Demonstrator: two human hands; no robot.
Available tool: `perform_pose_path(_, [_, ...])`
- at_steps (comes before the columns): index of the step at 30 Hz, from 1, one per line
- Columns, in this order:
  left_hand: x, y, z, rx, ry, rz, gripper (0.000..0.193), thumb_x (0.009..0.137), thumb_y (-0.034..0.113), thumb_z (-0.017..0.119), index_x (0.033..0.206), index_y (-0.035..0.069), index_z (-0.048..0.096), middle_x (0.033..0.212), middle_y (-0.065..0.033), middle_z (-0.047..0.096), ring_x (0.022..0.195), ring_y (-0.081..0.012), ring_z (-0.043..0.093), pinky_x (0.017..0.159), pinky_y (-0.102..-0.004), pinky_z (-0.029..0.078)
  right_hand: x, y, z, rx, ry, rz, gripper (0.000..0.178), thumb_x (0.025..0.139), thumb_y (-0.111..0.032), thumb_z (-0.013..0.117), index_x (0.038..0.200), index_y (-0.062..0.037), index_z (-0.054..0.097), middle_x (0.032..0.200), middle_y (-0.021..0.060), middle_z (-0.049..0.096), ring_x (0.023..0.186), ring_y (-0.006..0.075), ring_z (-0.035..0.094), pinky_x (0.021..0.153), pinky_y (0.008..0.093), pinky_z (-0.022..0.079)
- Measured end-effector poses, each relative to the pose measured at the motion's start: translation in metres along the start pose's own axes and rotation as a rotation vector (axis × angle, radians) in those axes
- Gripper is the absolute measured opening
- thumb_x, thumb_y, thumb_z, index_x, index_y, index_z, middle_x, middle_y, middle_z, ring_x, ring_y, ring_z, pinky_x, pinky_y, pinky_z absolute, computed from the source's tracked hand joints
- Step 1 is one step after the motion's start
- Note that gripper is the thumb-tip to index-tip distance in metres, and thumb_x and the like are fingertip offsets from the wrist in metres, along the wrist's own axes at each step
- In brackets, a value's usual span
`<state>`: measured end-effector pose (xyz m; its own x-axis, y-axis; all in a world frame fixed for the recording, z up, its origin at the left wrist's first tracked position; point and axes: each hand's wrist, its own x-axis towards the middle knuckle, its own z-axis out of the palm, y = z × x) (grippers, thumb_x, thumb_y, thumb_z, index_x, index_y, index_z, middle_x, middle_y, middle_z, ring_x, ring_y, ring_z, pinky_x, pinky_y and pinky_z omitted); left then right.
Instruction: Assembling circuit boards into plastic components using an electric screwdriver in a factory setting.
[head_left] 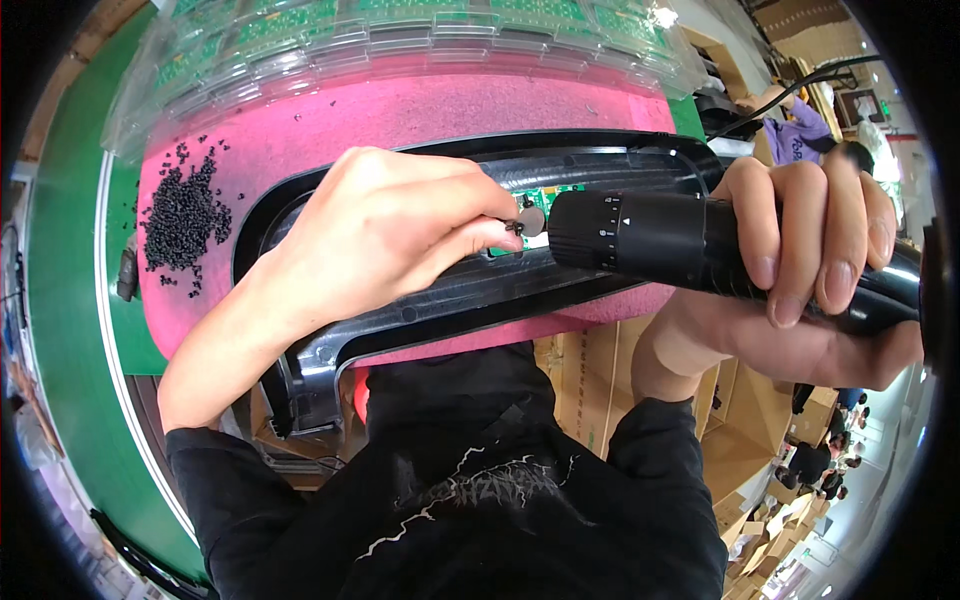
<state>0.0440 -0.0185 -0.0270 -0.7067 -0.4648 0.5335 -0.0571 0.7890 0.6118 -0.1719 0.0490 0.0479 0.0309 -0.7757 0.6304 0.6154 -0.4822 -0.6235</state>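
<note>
My right hand (pixel 815 240) is wrapped around a thick black electric screwdriver (pixel 665 240), its front end pointing left. Between the thumb and forefinger of my left hand (pixel 390 225) are small black screws (pixel 514 227), right beside a round grey piece (pixel 532 221) in front of the screwdriver's collar. Beneath both hands lies a long black plastic housing (pixel 440 312), hollow side up. A green circuit board (pixel 560 190) sits inside it, partly covered by my left fingers and the screwdriver. The screwdriver's bit cannot be made out.
A heap of small black screws (pixel 185 220) lies left on the pink mat (pixel 400 110), with a few scattered around it. Stacked clear plastic trays (pixel 400 50) with green boards stand at the far edge. Cardboard boxes (pixel 745 420) are at lower right; a person in purple (pixel 798 130) is beyond.
</note>
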Motion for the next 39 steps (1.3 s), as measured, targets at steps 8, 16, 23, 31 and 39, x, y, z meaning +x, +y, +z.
perform_pose_path(8, [-0.001,-0.003,-0.001,0.13,0.097,0.03,0.02,0.072,0.007,0.079,0.088,-0.001,0.069,0.083,-0.0125,0.072,0.074,-0.0258,0.072,0.061,-0.0309,0.056,0.005,0.001,-0.018,-0.185,-0.214,0.07,0.054,0.081,-0.055,0.061,0.1,-0.0062,0.053,0.085,0.0034,0.055,0.06,0.0099,0.049,0.065,0.0282,0.04])
perform_pose_path(16, [-0.002,-0.002,-0.003,0.286,0.068,-0.066,0.013,0.077,0.002,0.071,0.089,0.002,0.068,0.077,-0.012,0.068,0.066,-0.029,0.067,0.058,-0.0344,0.051,0.005,0.037,-0.011,-0.257,-0.208,0.01,0.067,0.085,-0.066,0.053,0.107,-0.0018,0.053,0.085,0.0089,0.059,0.058,0.0112,0.052,0.057,0.0272,0.042])
perform_pose_path(23, [-0.002,-0.003,-0.003,0.273,-0.046,-0.398,0.015,0.09,0.015,0.063,0.088,0.0,0.065,0.071,-0.0141,0.065,0.064,-0.0302,0.066,0.059,-0.0356,0.051,-0.003,0.054,-0.011,-0.267,0.071,0.131,0.063,0.088,-0.061,0.048,0.101,-0.0005,0.055,0.075,0.0112,0.058,0.051,0.0141,0.048,0.053,0.0287,0.041])
perform_pose_path(31, [-0.001,0.001,-0.001,0.285,0.037,-0.35,0.028,0.094,0.017,0.059,0.074,-0.002,0.052,0.065,-0.0185,0.056,0.062,-0.0411,0.057,0.056,-0.0459,0.042,0.002,0.062,-0.016,-0.454,0.076,0.144,0.055,0.089,-0.056,0.049,0.098,-0.0017,0.054,0.074,0.0121,0.057,0.051,0.0155,0.046,0.054,0.0301,0.041])
perform_pose_path(39, [-0.006,-0.009,0.002,0.308,0.096,-0.242,0.016,0.091,0.013,0.059,0.088,-0.003,0.058,0.077,-0.0204,0.061,0.07,-0.0408,0.06,0.063,-0.0432,0.048,0.021,0.059,0.004,-0.523,0.102,0.424,0.042,0.085,-0.039,0.07,0.093,-0.0006,0.055,0.072,0.0124,0.06,0.051,0.0143,0.053,0.047,0.024,0.044])
